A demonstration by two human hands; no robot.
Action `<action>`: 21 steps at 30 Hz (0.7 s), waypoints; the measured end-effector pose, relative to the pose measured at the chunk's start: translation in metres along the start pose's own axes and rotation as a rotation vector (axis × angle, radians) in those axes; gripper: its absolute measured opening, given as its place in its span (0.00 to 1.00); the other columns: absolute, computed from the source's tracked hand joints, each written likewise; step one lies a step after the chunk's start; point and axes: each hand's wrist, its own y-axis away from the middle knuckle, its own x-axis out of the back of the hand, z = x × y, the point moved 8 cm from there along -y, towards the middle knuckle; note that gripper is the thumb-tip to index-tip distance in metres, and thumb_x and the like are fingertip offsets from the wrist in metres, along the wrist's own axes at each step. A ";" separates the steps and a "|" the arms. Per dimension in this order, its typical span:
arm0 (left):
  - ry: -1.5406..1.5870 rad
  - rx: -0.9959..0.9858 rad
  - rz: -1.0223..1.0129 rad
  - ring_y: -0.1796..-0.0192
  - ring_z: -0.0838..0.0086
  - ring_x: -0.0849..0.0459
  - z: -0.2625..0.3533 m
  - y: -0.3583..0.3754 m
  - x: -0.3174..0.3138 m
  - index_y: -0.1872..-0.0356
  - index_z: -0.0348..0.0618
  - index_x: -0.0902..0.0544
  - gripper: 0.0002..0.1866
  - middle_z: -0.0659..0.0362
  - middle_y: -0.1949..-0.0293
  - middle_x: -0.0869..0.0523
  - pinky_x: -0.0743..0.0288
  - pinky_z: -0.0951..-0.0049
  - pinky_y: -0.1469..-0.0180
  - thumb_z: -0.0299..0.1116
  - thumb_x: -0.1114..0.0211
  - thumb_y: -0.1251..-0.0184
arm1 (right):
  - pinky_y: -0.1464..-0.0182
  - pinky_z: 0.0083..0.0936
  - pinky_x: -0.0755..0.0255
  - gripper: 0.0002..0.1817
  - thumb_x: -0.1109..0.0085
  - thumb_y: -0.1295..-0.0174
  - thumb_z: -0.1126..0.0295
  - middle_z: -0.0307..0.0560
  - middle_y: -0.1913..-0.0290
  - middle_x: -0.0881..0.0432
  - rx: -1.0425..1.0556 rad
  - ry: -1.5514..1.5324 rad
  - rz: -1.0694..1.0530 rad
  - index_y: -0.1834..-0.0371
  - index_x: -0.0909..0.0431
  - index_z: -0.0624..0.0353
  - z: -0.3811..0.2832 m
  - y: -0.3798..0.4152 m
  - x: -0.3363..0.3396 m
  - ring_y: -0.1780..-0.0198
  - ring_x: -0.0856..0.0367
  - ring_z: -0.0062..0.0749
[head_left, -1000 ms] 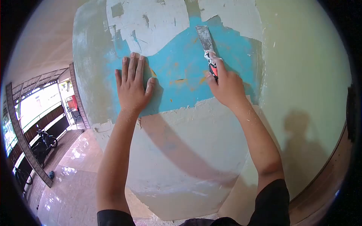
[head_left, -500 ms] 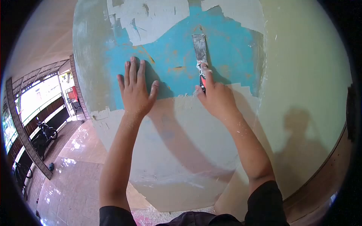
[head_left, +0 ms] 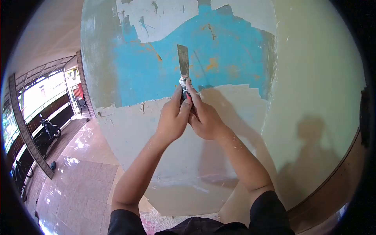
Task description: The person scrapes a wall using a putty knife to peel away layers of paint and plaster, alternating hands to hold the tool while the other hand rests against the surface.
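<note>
Both hands meet around the handle of a scraper (head_left: 183, 58), its flat metal blade pointing up the wall. My left hand (head_left: 172, 119) grips the handle from the left, and my right hand (head_left: 207, 119) closes on it from the right. White residue clings where blade meets handle; a bit of red shows between the fingers. Behind the tool lies a bare turquoise patch (head_left: 239, 49) with orange marks. Ragged off-white coating (head_left: 168, 17) borders it above, and more pale coating (head_left: 235, 102) lies below.
A pale green wall (head_left: 321, 70) adjoins at the right and carries my shadow. Tiled floor (head_left: 86, 176) stretches to the left, with a parked motorcycle (head_left: 47, 131) and a pillar (head_left: 29, 133) beyond. White and pink debris (head_left: 156, 223) lies at the wall's foot.
My left hand has left the wall, where it lay flat, and moved right onto the scraper's handle. My right hand has brought the scraper left and lower.
</note>
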 end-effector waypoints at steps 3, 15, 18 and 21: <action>0.144 0.084 -0.077 0.46 0.73 0.19 0.003 -0.011 0.003 0.22 0.35 0.38 0.27 0.55 0.44 0.18 0.24 0.69 0.40 0.30 0.53 0.17 | 0.55 0.37 0.24 0.48 0.44 0.33 0.73 0.55 0.60 0.18 -0.045 0.118 -0.152 0.13 0.61 0.49 -0.007 -0.007 0.007 0.63 0.18 0.50; -0.490 -0.094 0.500 0.47 0.50 0.16 -0.001 -0.018 0.149 0.21 0.45 0.37 0.34 0.43 0.46 0.18 0.22 0.57 0.43 0.28 0.36 0.27 | 0.35 0.49 0.34 0.26 0.42 0.29 0.53 0.46 0.39 0.21 0.496 0.840 0.497 0.29 0.27 0.42 -0.009 -0.094 0.140 0.37 0.27 0.49; -0.793 -0.111 0.540 0.51 0.51 0.15 -0.018 -0.021 0.169 0.20 0.52 0.38 0.35 0.45 0.50 0.17 0.21 0.54 0.47 0.29 0.37 0.26 | 0.32 0.52 0.38 0.26 0.41 0.30 0.53 0.45 0.32 0.26 0.419 0.988 0.639 0.29 0.27 0.41 0.021 -0.101 0.138 0.32 0.31 0.49; -0.865 0.003 0.447 0.56 0.47 0.13 -0.043 -0.029 0.173 0.19 0.60 0.39 0.35 0.43 0.57 0.15 0.21 0.49 0.52 0.33 0.40 0.25 | 0.29 0.54 0.42 0.26 0.41 0.30 0.51 0.45 0.27 0.30 0.376 1.087 0.663 0.29 0.27 0.39 0.034 -0.100 0.122 0.29 0.34 0.49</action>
